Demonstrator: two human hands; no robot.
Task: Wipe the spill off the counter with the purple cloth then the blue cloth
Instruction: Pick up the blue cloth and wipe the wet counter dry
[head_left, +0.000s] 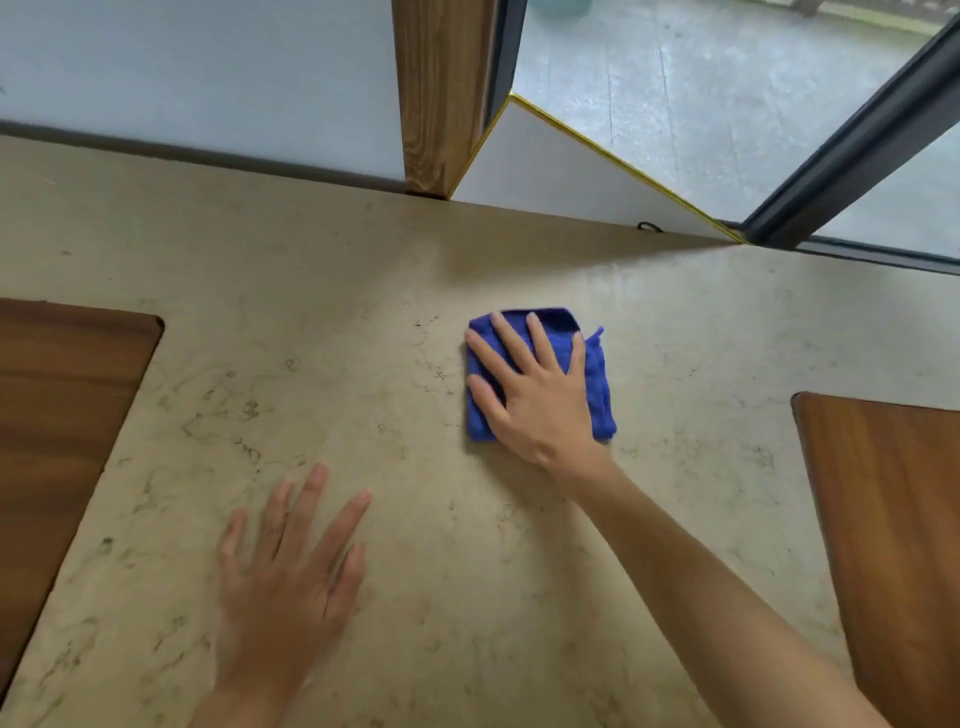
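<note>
Here the right hand (535, 395) presses flat, fingers spread, on the folded blue cloth (597, 384) on the tabletop (363, 364). Nearer than the cloth and to its left, the left hand (291, 577) lies open and empty.

There is one view only, from a wide-angle camera on the person's head, looking forward and steeply down onto the table (363, 322). It sits close above the hands: the left hand (291, 571) fills the lower middle of the picture, and the right hand (535, 395) lies farther out near the centre, its forearm running in from the lower right corner. Beyond the hands the view takes in the table's far edge, a wooden post (441, 93) and a glass pane (727, 104) with floor behind it. The wide lens bends straight lines near the picture's edges. With no second camera, no part of the scene is shared.
</note>
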